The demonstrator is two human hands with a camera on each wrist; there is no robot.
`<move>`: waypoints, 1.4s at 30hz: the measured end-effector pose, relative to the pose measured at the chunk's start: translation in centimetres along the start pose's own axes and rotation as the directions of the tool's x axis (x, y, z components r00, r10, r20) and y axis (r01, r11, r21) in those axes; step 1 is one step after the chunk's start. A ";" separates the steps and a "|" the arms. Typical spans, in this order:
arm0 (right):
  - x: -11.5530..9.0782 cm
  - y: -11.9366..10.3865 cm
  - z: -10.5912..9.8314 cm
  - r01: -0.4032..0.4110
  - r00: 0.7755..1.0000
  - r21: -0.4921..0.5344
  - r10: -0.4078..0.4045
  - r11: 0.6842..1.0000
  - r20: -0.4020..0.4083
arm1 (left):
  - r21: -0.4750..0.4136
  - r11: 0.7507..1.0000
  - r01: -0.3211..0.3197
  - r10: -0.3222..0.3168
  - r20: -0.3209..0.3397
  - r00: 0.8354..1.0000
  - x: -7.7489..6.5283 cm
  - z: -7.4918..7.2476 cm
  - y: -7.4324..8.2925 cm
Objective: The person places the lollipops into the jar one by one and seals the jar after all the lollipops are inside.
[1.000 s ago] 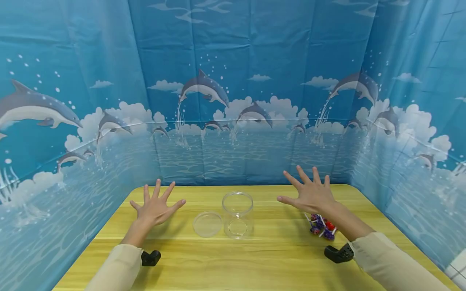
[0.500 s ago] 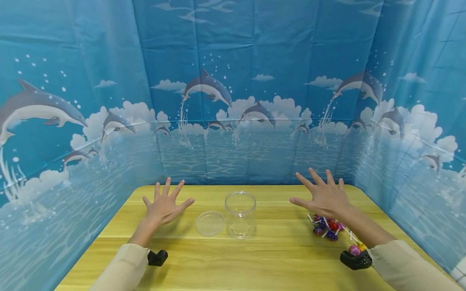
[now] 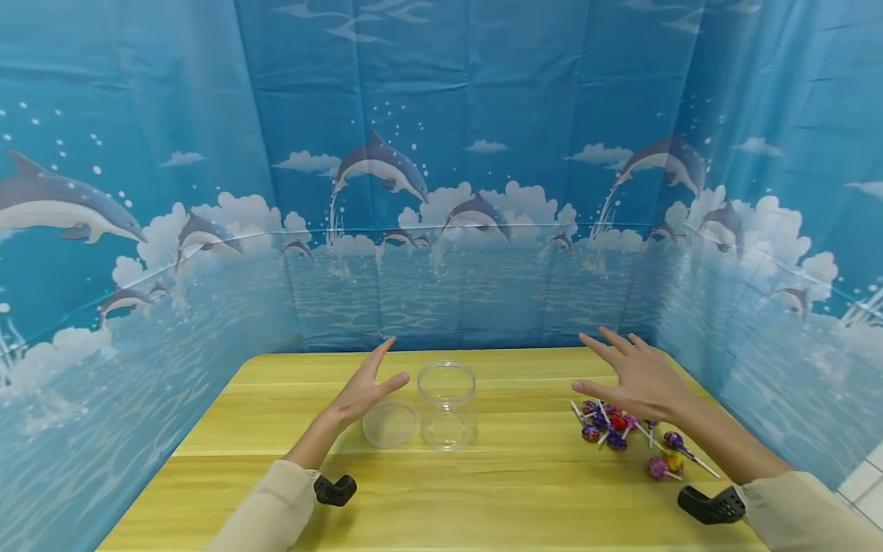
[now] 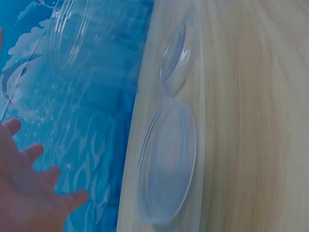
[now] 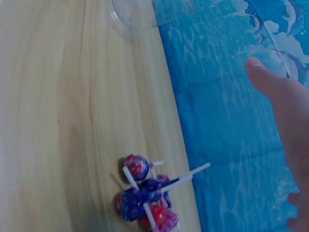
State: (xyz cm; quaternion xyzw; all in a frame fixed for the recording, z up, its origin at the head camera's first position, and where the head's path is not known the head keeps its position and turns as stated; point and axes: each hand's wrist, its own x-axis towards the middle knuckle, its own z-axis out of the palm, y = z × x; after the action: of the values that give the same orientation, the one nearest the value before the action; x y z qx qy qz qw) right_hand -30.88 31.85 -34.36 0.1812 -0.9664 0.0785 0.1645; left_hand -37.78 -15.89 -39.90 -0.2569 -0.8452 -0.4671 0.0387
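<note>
A clear plastic jar (image 3: 447, 410) stands upright on the table, its top uncovered. Just left of it lies a round translucent lid (image 3: 390, 425), also seen in the left wrist view as a flat lid (image 4: 166, 164). My left hand (image 3: 362, 391) hovers by the lid and jar with fingers extended, holding nothing. Over on the right, my right hand (image 3: 638, 379) is held above the table, fingers spread, beyond a pile of wrapped lollipops (image 3: 616, 422). More lollipops (image 3: 667, 460) lie nearer to me, beneath the right forearm. In the right wrist view the lollipops (image 5: 135, 203) show purple and red wrappers.
The yellow wood-grain table (image 3: 441, 498) ends at a blue dolphin-print curtain (image 3: 441, 299) behind and at both sides. Black wrist-worn devices (image 3: 335, 490) sit below both sleeves. White floor tiles (image 3: 861, 483) show at the lower right.
My left hand has moved right towards the lid and jar, its spread fingers turning sideways. The right hand has shifted right, so more lollipops show.
</note>
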 end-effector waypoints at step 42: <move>-14.2 11.6 6.1 -0.289 0.955 0.262 0.258 0.921 0.146 | -0.500 0.864 0.067 0.045 0.208 0.977 1.2 5.9 -0.9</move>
State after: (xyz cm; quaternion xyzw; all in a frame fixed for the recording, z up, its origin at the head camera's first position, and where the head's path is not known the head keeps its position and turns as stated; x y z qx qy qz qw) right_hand -24.48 45.88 -46.08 0.0699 -0.9688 0.2269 0.0717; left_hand -38.23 -11.01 -43.53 -0.3018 -0.6944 -0.6416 -0.1229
